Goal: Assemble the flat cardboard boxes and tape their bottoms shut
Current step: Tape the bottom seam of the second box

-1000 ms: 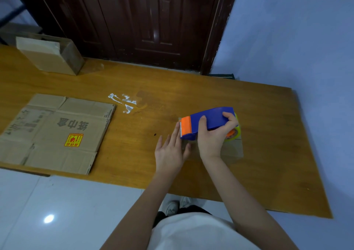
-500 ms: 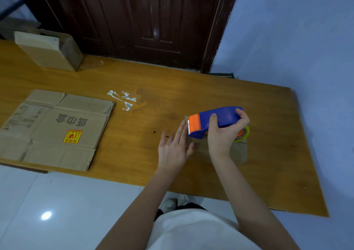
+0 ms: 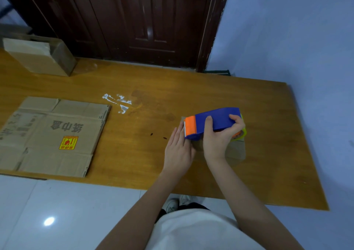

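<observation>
Taping step: right hand (image 3: 220, 140) grips tape dispenser (image 3: 212, 122) over small box (image 3: 235, 150) on tabletop (image 3: 268, 115); left hand (image 3: 179, 148), fingers straight, presses beside blade. Next: likely tear tape. 1 flat carton (image 3: 51, 135) unassembled.

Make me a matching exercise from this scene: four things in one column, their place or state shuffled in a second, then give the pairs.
Things:
1. tape dispenser
2. flat cardboard
3. left hand
4. open box

Places or states:
A. at the table's far left corner
B. gripped in the right hand
C. lying unfolded on the left of the table
D. fingers straight, beside the orange cutter end

Pairs: 1-B, 2-C, 3-D, 4-A
</observation>
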The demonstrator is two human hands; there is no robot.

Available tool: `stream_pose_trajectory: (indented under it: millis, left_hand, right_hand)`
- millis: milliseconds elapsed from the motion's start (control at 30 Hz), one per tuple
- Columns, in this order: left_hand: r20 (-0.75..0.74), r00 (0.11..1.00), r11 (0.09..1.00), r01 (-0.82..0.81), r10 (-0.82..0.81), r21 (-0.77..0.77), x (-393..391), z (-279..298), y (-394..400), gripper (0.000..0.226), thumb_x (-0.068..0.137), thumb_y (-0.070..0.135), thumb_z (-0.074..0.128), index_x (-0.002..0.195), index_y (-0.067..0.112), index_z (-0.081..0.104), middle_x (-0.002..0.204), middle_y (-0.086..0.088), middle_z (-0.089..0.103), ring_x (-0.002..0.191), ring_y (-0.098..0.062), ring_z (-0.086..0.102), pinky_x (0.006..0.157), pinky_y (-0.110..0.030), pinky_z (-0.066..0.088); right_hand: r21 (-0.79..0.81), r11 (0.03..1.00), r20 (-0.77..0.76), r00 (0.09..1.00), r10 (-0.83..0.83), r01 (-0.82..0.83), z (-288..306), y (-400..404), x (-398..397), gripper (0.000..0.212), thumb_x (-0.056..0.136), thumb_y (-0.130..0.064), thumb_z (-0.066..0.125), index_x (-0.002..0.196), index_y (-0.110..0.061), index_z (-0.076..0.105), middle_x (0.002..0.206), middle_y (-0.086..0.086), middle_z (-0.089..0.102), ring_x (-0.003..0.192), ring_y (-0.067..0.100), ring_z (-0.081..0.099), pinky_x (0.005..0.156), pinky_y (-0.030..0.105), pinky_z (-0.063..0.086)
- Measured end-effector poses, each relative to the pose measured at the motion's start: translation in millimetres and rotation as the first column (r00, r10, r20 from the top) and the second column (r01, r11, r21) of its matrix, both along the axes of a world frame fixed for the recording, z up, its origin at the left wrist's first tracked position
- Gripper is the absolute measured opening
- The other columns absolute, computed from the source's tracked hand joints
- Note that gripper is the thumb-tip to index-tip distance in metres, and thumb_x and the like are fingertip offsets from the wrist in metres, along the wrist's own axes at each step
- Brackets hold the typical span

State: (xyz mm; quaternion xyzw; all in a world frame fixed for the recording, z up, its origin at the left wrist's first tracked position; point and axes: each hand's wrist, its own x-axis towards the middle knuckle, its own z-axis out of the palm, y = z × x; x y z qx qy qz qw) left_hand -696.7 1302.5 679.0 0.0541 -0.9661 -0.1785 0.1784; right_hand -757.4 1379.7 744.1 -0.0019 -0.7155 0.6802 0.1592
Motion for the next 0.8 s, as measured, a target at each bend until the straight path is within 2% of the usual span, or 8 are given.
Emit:
stream_pose_trajectory:
  millis: [200, 300, 433, 567, 667, 733, 800]
  left_hand:
    - [0.038, 0.999, 0.999, 0.028, -0.029, 0.025, -0.3, 2.6, -2.6, 0.048, 0.096, 0.028, 0.032, 0.133, 0.004, 0.051, 0.14, -0.017, 0.049, 0.135, -0.027, 0.041, 0.112, -0.043, 0.031]
    - [0.058, 0.997, 0.999, 0.042, -0.042, -0.005, 0.4, 2.2, -5.6, 0.055, 0.101, 0.035, 0.017, 0.134, 0.005, 0.049, 0.14, -0.017, 0.049, 0.134, -0.028, 0.041, 0.111, -0.042, 0.032]
    - [0.088, 0.995, 0.998, 0.051, -0.048, -0.038, -0.5, 1.8, -4.9, 0.06, 0.102, 0.035, 0.011, 0.133, 0.003, 0.052, 0.139, -0.018, 0.05, 0.134, -0.029, 0.042, 0.111, -0.045, 0.032]
    - [0.103, 0.994, 0.999, 0.037, -0.034, -0.032, -0.4, 2.2, -4.5, 0.059, 0.102, 0.033, 0.011, 0.136, 0.003, 0.049, 0.14, -0.018, 0.049, 0.135, -0.028, 0.041, 0.111, -0.044, 0.034]
    - [0.119, 0.992, 0.999, 0.041, -0.037, -0.034, -1.0, 3.7, -4.7, 0.06, 0.102, 0.033, 0.009, 0.138, 0.003, 0.046, 0.141, -0.017, 0.047, 0.135, -0.027, 0.04, 0.111, -0.045, 0.034]
    - [0.136, 0.991, 0.999, 0.019, -0.013, -0.045, 0.7, 4.1, -7.8, 0.062, 0.101, 0.033, 0.007, 0.138, 0.001, 0.046, 0.142, -0.016, 0.047, 0.136, -0.025, 0.04, 0.111, -0.044, 0.034]
    - [0.138, 0.99, 0.999, -0.013, 0.018, -0.036, 3.6, 3.0, -16.0, 0.062, 0.101, 0.031, 0.007, 0.136, 0.0, 0.048, 0.142, -0.015, 0.047, 0.135, -0.024, 0.042, 0.11, -0.043, 0.035]
  right_hand:
    - [0.017, 1.0, -0.007, 1.0, -0.001, 0.001, 1.1, -2.5, -0.4, 0.047, 0.084, 0.001, 0.065, 0.113, -0.01, 0.029, 0.109, -0.014, 0.035, 0.088, -0.013, 0.051, 0.061, 0.01, 0.047]
    - [0.045, 0.998, -0.01, 0.999, 0.039, -0.039, -0.5, 0.7, -1.8, 0.048, 0.085, 0.001, 0.064, 0.115, -0.011, 0.029, 0.11, -0.014, 0.036, 0.089, -0.013, 0.052, 0.062, 0.01, 0.048]
    - [0.066, 0.994, 0.007, 0.996, 0.085, -0.085, -0.3, 5.9, -3.3, 0.051, 0.086, 0.0, 0.064, 0.124, -0.002, 0.03, 0.11, -0.013, 0.037, 0.089, -0.013, 0.053, 0.063, 0.011, 0.049]
    - [0.025, 0.998, 0.004, 0.998, 0.064, -0.064, 1.2, 8.4, -6.4, 0.057, 0.086, -0.001, 0.065, 0.129, -0.01, 0.028, 0.118, -0.011, 0.037, 0.093, -0.005, 0.055, 0.066, 0.015, 0.051]
    - [0.034, 0.997, 0.011, 0.998, 0.067, -0.068, 2.3, 7.5, -7.0, 0.061, 0.085, -0.006, 0.066, 0.13, -0.02, 0.027, 0.13, 0.005, 0.037, 0.099, 0.014, 0.057, 0.067, 0.017, 0.052]
    - [0.044, 0.999, -0.013, 1.0, -0.002, 0.002, 10.8, 16.9, -11.2, 0.064, 0.084, -0.005, 0.068, 0.13, -0.019, 0.026, 0.131, 0.004, 0.036, 0.103, 0.016, 0.055, 0.072, 0.02, 0.053]
    - [0.072, 0.988, -0.108, 0.986, -0.129, 0.137, 23.8, 38.3, -23.2, 0.066, 0.08, -0.002, 0.068, 0.132, -0.009, 0.028, 0.132, 0.011, 0.033, 0.11, 0.01, 0.049, 0.082, 0.018, 0.05]
